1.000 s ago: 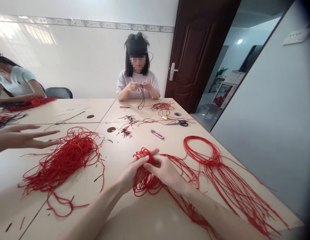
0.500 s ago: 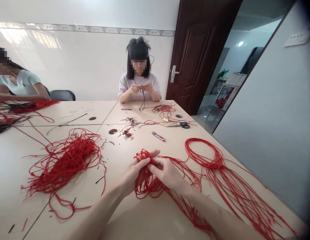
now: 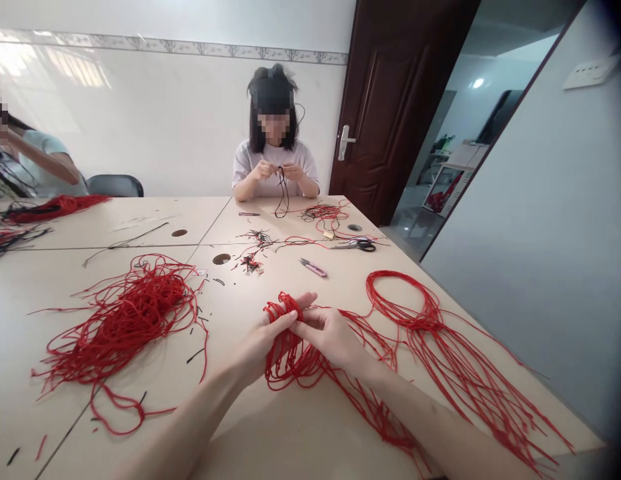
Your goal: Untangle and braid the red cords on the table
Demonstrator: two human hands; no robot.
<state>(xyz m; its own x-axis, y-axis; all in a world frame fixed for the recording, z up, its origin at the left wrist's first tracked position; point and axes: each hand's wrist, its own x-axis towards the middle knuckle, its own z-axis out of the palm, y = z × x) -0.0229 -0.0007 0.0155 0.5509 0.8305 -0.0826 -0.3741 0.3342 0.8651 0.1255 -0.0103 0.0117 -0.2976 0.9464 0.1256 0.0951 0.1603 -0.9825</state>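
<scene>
Loops of knotted red cord [image 3: 285, 363] are wound round the fingers of my left hand [image 3: 263, 343] and hang below it, above the table. My left thumb presses on the loops. My right hand [image 3: 333, 339] meets it from the right, thumb and fingertips pinched at the edge of the loops; the exact bit of cord between them is hard to make out. More red strands [image 3: 375, 407] trail from under my right hand across the table. Right of them lies a coiled bundle of red cords [image 3: 400, 300] with its loose ends spread toward me.
A tangled red cord pile [image 3: 140, 317] lies left on the table [image 3: 240, 433]. Thread snips [image 3: 313, 268], black scissors [image 3: 360, 246] and cord clippings [image 3: 250, 261] lie ahead. A person [image 3: 276, 153] opposite handles black cord; another sits far left. A door [image 3: 390, 100] stands behind.
The view has shifted slightly, so most things sit a little further left and higher. My hands keep nearly the same hold on the red loops. The person at far left has raised an arm.
</scene>
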